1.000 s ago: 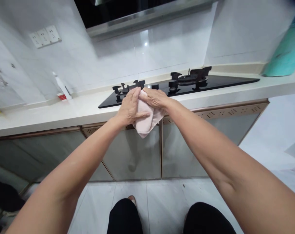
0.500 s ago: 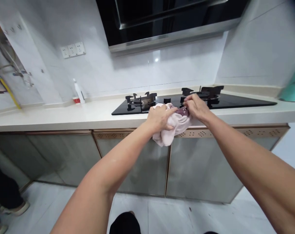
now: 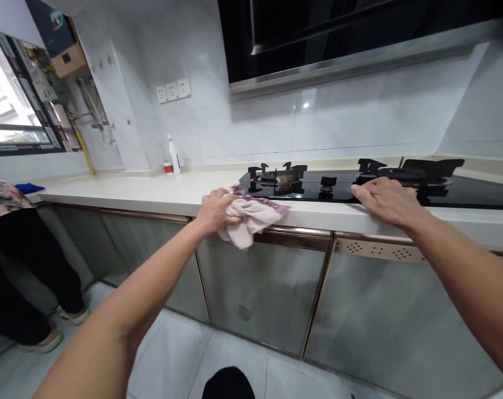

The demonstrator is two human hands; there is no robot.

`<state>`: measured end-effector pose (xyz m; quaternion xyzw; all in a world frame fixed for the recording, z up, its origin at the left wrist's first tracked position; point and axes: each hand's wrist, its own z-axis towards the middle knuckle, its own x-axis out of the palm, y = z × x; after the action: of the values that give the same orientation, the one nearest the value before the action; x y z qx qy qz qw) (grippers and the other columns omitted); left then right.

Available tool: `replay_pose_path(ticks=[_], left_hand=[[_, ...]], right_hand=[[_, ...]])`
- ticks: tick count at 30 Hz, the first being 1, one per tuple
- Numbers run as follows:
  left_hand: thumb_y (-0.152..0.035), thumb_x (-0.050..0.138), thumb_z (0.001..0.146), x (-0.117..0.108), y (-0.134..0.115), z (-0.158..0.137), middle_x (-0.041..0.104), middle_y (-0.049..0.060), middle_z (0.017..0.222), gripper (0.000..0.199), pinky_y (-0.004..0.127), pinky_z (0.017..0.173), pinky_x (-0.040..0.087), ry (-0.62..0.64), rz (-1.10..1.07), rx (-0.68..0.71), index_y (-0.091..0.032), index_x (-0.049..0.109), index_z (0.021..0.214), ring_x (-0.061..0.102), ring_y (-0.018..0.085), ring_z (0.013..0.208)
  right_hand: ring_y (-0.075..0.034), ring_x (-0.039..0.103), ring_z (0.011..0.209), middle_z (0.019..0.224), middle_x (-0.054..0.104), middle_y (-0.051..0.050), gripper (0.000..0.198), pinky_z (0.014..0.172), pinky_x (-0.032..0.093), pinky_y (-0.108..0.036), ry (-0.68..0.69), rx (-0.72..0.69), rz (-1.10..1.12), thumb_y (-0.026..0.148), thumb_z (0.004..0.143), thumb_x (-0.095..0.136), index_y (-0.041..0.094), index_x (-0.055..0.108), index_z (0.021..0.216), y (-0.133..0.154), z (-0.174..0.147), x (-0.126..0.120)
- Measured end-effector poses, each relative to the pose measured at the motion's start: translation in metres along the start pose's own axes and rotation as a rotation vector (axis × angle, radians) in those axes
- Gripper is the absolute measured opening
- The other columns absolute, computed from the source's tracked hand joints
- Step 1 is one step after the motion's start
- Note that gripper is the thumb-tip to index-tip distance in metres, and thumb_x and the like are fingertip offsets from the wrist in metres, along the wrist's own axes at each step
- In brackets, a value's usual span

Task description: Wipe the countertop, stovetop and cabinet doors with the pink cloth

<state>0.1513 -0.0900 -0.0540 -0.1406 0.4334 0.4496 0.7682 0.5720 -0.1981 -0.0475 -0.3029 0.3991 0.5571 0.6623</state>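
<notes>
My left hand [image 3: 216, 210] is closed on a pale pink and purple cloth [image 3: 251, 213], which lies bunched on the counter's front edge just left of the gas hob [image 3: 309, 191]. One fold of the cloth hangs below the edge. My right hand [image 3: 384, 199] is at the hob's front edge, before the right burner [image 3: 413, 172], with thumb and fingers apart and no object in it. Its fingertips are partly hidden behind the hand. A black knob [image 3: 328, 184] sits on the hob between the hands, and the left burner [image 3: 282, 177] stands behind the cloth.
Above the hob hangs a black range hood [image 3: 338, 44]. A white bottle [image 3: 174, 156] and a red-and-white cup [image 3: 168, 167] stand by the wall on the white counter [image 3: 143, 188]. Another person [image 3: 31, 260] stands at far left, near a blue cloth [image 3: 29, 188].
My left hand has slid the cloth left along the counter edge. My right hand has parted from the cloth and opened. The camera view has turned left.
</notes>
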Motion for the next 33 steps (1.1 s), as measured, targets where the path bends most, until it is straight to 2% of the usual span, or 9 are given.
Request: replay_pose_path(ticks=[2, 5, 7, 9, 13, 19, 22, 25, 33], left_hand=[[-0.056, 0.074, 0.076, -0.004, 0.046, -0.015, 0.053, 0.011, 0.14, 0.067, 0.045, 0.102, 0.041, 0.032, 0.048, -0.09, -0.03, 0.058, 0.136, 0.049, 0.033, 0.126], [-0.054, 0.076, 0.074, -0.011, 0.098, -0.033, 0.05, 0.011, 0.143, 0.072, 0.043, 0.105, 0.04, 0.093, 0.138, -0.193, -0.03, 0.054, 0.139, 0.049, 0.032, 0.128], [-0.054, 0.077, 0.072, -0.015, 0.115, -0.041, 0.048, 0.012, 0.143, 0.077, 0.042, 0.105, 0.041, 0.129, 0.207, -0.22, -0.029, 0.052, 0.141, 0.048, 0.033, 0.127], [-0.054, 0.078, 0.071, -0.018, 0.117, -0.045, 0.049, 0.015, 0.14, 0.081, 0.044, 0.102, 0.042, 0.141, 0.284, -0.217, -0.026, 0.05, 0.142, 0.049, 0.035, 0.125], [-0.055, 0.077, 0.072, -0.018, 0.081, -0.039, 0.054, 0.018, 0.129, 0.077, 0.047, 0.095, 0.042, 0.094, 0.369, -0.136, -0.022, 0.053, 0.137, 0.049, 0.038, 0.118], [-0.062, 0.079, 0.068, 0.002, -0.025, -0.003, 0.052, 0.017, 0.138, 0.078, 0.044, 0.091, 0.039, -0.011, 0.277, 0.079, -0.023, 0.055, 0.131, 0.049, 0.034, 0.115], [-0.053, 0.084, 0.065, 0.008, -0.065, 0.008, 0.052, 0.018, 0.137, 0.071, 0.045, 0.088, 0.038, -0.077, 0.239, 0.078, -0.021, 0.058, 0.123, 0.051, 0.034, 0.111], [-0.048, 0.085, 0.064, 0.007, -0.079, 0.007, 0.053, 0.018, 0.136, 0.071, 0.046, 0.09, 0.037, -0.095, 0.221, 0.053, -0.021, 0.058, 0.124, 0.051, 0.034, 0.111], [-0.05, 0.08, 0.072, 0.005, -0.087, -0.003, 0.054, 0.019, 0.136, 0.077, 0.05, 0.094, 0.038, -0.121, 0.146, 0.085, -0.021, 0.053, 0.138, 0.05, 0.036, 0.115]], right_hand=[[-0.035, 0.059, 0.115, 0.117, 0.067, -0.014, 0.072, 0.092, 0.047, -0.055, 0.058, -0.004, 0.038, 0.065, 0.096, 0.01, 0.023, 0.068, 0.089, 0.0, 0.001, 0.002], [-0.035, 0.056, 0.124, 0.127, 0.065, -0.013, 0.072, 0.099, 0.045, -0.056, 0.092, 0.021, 0.06, 0.067, 0.095, 0.011, 0.025, 0.067, 0.107, 0.0, 0.002, 0.004], [-0.035, 0.053, 0.129, 0.135, 0.062, -0.013, 0.075, 0.101, 0.044, -0.057, 0.1, 0.052, 0.059, 0.068, 0.095, 0.009, 0.025, 0.066, 0.118, 0.001, 0.003, 0.004], [-0.035, 0.052, 0.131, 0.139, 0.06, -0.012, 0.077, 0.103, 0.044, -0.057, 0.108, 0.066, 0.048, 0.068, 0.094, 0.008, 0.025, 0.064, 0.123, 0.002, 0.003, 0.004], [-0.035, 0.053, 0.131, 0.139, 0.06, -0.013, 0.077, 0.102, 0.045, -0.059, 0.1, 0.067, 0.03, 0.068, 0.094, 0.009, 0.024, 0.064, 0.125, 0.004, 0.005, 0.006], [-0.038, 0.055, 0.128, 0.134, 0.063, -0.015, 0.075, 0.096, 0.048, -0.06, 0.07, 0.058, 0.025, 0.069, 0.094, 0.012, 0.024, 0.066, 0.119, 0.004, 0.004, 0.005], [-0.038, 0.055, 0.128, 0.134, 0.062, -0.016, 0.074, 0.097, 0.048, -0.059, 0.091, 0.067, 0.019, 0.068, 0.094, 0.011, 0.025, 0.066, 0.119, 0.004, 0.004, 0.004], [-0.039, 0.056, 0.126, 0.131, 0.063, -0.016, 0.074, 0.098, 0.048, -0.061, 0.093, 0.078, 0.028, 0.07, 0.093, 0.012, 0.025, 0.065, 0.117, 0.001, 0.006, 0.007], [-0.04, 0.056, 0.127, 0.131, 0.063, -0.017, 0.07, 0.097, 0.048, -0.063, 0.091, 0.066, 0.028, 0.071, 0.091, 0.016, 0.026, 0.064, 0.112, -0.009, 0.014, 0.018]])
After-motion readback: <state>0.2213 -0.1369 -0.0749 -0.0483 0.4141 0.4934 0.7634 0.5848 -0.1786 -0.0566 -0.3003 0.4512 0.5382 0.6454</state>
